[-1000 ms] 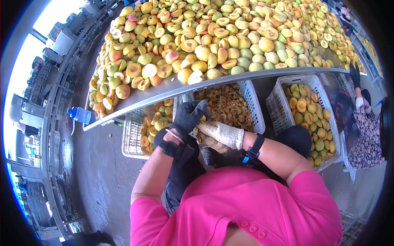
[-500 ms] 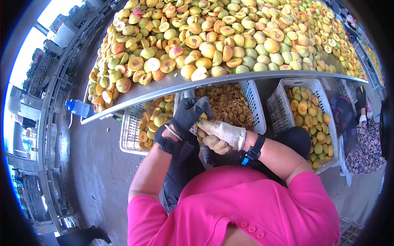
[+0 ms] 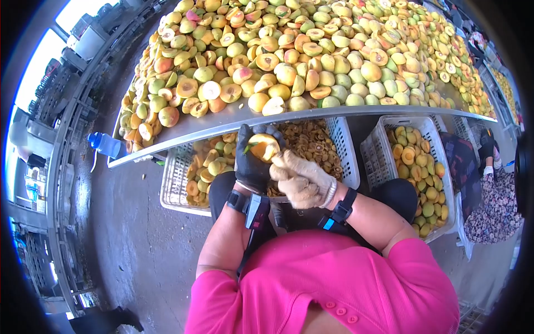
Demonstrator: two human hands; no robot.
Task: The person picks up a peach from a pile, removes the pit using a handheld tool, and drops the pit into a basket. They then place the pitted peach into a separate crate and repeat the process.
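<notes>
My left hand (image 3: 253, 172), in a black glove, is wrapped round a cut yellow peach (image 3: 262, 148) and holds it up just under the table's front edge. A bit of green shows at the fruit's left side. My right hand (image 3: 306, 181), in a cream knit glove, is closed, with its fingertips against the right side of the peach. Whatever those fingers grip is hidden. Below both hands stands a crate of brownish scraps or pits (image 3: 311, 147).
A metal-edged table (image 3: 233, 126) bears a big heap of whole and halved peaches (image 3: 267, 61). Under it, a white crate (image 3: 186, 206) and another crate (image 3: 384, 142) hold peaches. A blue bottle (image 3: 107, 146) hangs at the left corner. Another person (image 3: 492, 206) sits at the right.
My left hand has turned over, so the peach in it now shows. My right hand has rotated and drawn slightly to the right, its closed fingers now at the fruit's side.
</notes>
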